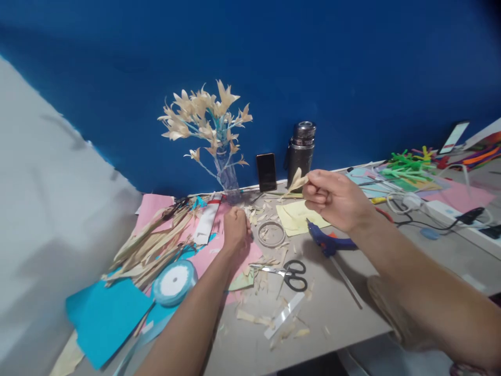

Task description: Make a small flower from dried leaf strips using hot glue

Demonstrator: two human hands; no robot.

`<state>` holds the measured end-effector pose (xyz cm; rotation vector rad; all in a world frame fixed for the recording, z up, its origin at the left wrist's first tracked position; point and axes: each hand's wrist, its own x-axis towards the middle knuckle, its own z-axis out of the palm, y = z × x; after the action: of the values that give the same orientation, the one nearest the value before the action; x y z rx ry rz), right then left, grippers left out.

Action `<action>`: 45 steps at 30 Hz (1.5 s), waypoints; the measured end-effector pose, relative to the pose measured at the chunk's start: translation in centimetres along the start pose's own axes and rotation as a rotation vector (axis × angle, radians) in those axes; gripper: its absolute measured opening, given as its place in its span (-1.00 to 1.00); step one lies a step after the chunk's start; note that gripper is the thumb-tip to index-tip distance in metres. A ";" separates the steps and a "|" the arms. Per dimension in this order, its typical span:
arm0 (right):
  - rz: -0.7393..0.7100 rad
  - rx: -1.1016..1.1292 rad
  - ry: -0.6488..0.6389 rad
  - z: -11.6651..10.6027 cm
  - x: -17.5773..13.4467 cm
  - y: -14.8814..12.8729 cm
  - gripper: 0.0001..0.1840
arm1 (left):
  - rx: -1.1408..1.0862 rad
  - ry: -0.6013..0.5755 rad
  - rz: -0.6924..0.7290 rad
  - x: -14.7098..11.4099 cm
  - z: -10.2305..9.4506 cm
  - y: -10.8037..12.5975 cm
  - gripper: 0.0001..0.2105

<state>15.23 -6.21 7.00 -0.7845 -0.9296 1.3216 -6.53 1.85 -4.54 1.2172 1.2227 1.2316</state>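
My right hand (pixel 336 198) is raised above the table, thumb and fingers pinching a small cream husk flower (pixel 296 183) by its end. Low over the pink paper (pixel 203 261) is my left hand (pixel 236 228), its fingers curled closed; whatever they may hold is hidden. Behind it, a clear vase (pixel 230 183) holds a bunch of cream husk flowers (pixel 203 109) on light blue stems. A blue glue gun (pixel 329 241) lies beneath my right hand. Between my arms are a roll of tape (pixel 271 234) and black-handled scissors (pixel 295 275).
Dried husk strips (pixel 152 245) and a light blue ribbon spool (pixel 175 282) lie at left. A phone (pixel 266 172) and a dark flask (pixel 301 154) stand by the blue wall. Green pipe cleaners (pixel 409 166) and a power strip (pixel 450 214) are at right. Husk scraps litter the table.
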 end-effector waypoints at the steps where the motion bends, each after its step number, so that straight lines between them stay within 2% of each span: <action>1: -0.002 -0.022 -0.025 0.3 0.4 0.2 -0.72 | -0.021 -0.025 -0.002 -0.2 0.3 0.2 -0.91; 3: 0.043 -0.049 -0.044 0.6 1.3 1.7 -0.68 | -0.049 -0.103 0.010 -0.5 0.7 0.6 -0.89; 7: 0.138 -0.052 0.039 -0.5 2.9 6.5 -0.58 | -0.091 -0.279 0.012 -1.2 1.2 1.0 -0.87; 9: 0.160 -0.032 0.033 -1.3 3.2 8.3 -0.58 | -0.184 -0.293 -0.012 -1.5 1.3 1.0 -0.89; 12: 0.172 -0.021 -0.007 -2.2 3.0 9.4 -0.60 | -0.284 -0.233 -0.020 -1.9 1.4 1.1 -0.89; 17: 0.147 -0.010 -0.019 -2.2 2.5 9.1 -0.60 | -0.074 -0.302 -0.030 -2.2 1.8 1.5 -0.73; 19: 0.129 -0.018 -0.033 -2.1 2.4 8.8 -0.60 | -0.059 -0.310 -0.011 -2.4 2.1 1.7 -0.78; 22: 0.027 -0.123 -0.042 -2.0 2.2 8.6 -0.61 | -0.111 -0.323 0.007 -2.4 2.1 2.1 -0.67; 26: -0.143 -0.335 -0.063 -2.1 1.9 8.1 -0.66 | -0.258 -0.476 -0.146 -2.5 1.6 3.3 -0.61; 29: -0.191 -0.407 -0.073 -2.2 1.7 7.8 -0.68 | -0.301 -0.579 -0.249 -2.9 1.3 4.3 -0.62; 32: -0.203 -0.432 -0.079 -2.1 1.5 7.5 -0.68 | -0.295 -0.617 -0.303 -3.3 1.3 5.0 -0.64; 38: -0.172 -0.460 -0.042 -1.5 1.0 7.4 -0.66 | -0.327 -0.553 -0.301 -4.2 1.4 5.0 -0.65; 45: -0.026 -0.311 -0.009 -1.2 1.3 8.1 -0.60 | -0.423 -0.483 -0.323 -4.8 1.1 2.9 -0.64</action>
<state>12.76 -4.03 -0.59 -1.0005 -1.1655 1.1732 -5.34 -2.98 -1.77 0.8880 0.7179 0.8337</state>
